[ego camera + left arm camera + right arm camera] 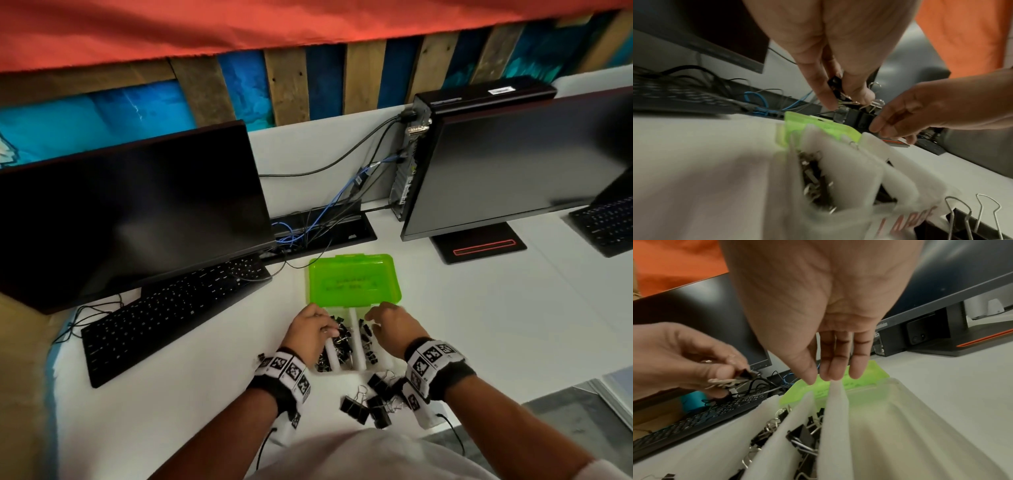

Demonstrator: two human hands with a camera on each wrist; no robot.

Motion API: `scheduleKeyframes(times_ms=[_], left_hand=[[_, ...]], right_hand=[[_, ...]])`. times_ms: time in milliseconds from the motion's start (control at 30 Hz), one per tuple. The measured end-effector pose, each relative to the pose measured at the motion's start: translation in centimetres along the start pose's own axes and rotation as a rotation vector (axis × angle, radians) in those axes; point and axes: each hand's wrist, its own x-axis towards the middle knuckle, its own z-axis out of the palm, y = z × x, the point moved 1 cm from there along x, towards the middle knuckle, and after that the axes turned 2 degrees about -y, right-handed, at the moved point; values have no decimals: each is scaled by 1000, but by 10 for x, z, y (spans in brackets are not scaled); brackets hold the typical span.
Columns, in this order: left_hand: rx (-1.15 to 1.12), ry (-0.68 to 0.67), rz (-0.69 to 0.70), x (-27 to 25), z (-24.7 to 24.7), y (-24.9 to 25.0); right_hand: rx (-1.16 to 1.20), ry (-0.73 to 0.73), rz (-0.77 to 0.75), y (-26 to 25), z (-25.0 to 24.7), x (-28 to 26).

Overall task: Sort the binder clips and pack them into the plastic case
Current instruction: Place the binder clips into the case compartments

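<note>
The plastic case lies open on the white desk, its green lid (354,274) folded back and white dividers (358,342) splitting the tray into compartments. Small black binder clips (803,434) fill the left and middle compartments; the right compartment (890,418) looks bare. My left hand (330,330) hovers over the tray's left side and pinches a few small clips (835,86) between thumb and fingers. My right hand (828,374) hangs over the right divider (835,402) with straight fingers, holding nothing. Several large clips (368,404) lie loose in front of the case.
A black keyboard (171,318) and a monitor (130,212) stand to the left. Behind the case run cables (308,226), and a second monitor (513,171) on its stand is at the back right. The desk edge is near my right forearm.
</note>
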Motion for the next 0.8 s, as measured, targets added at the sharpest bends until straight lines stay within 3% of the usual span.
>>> scheduleKeyframes(times_ms=[167, 267, 367, 467, 533, 633, 700, 800], left_hand=[[251, -238, 44, 37, 33, 34], [279, -185, 53, 47, 50, 32], [248, -341, 28, 49, 61, 30], [312, -383, 96, 46, 62, 33], [269, -329, 107, 43, 53, 32], [259, -142, 66, 36, 21, 17], [290, -23, -30, 29, 0, -13], [361, 37, -227, 8, -23, -63]], right_hand=[[51, 20, -14, 22, -8, -8], [41, -42, -53, 33, -7, -16], [48, -97, -92, 43, -2, -20], [71, -104, -115, 48, 0, -20], [73, -100, -133, 46, 2, -20], [81, -56, -209, 35, 0, -17], [100, -20, -315, 18, 1, -17], [89, -78, -487, -19, 11, -25]])
